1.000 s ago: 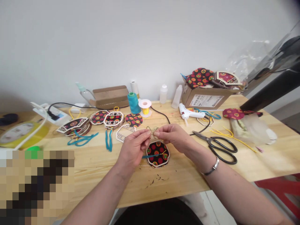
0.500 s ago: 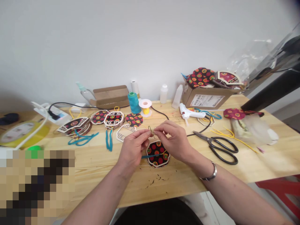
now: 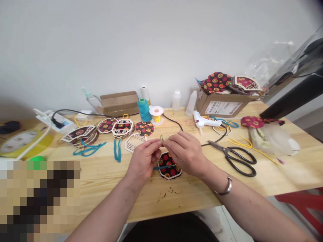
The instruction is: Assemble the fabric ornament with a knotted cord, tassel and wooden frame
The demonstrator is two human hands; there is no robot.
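Fingertips of my left hand point(image 3: 145, 155) pinch a thin greenish-yellow cord point(image 3: 162, 137), whose small loop stands up between the hands. My right hand point(image 3: 186, 151) is closed on the same cord just to the right, its fingertips almost touching the left ones. Beneath both hands a scalloped piece of dark floral fabric with a pale rim point(image 3: 170, 171) lies on the wooden table point(image 3: 113, 198). A blue cord point(image 3: 161, 167) crosses its face, partly hidden by my left hand.
Black scissors point(image 3: 238, 156), a white glue gun point(image 3: 207, 121) and yellow cords point(image 3: 242, 144) lie right. Behind stand a blue thread cone point(image 3: 144, 110), a yellow spool point(image 3: 156, 118) and a cardboard box point(image 3: 222, 105). Floral ornaments point(image 3: 122, 128) lie left.
My right hand has shifted slightly left and its fingers have folded over the cord. The cord's crossed loops now show as a smaller loop. My left hand has barely moved.
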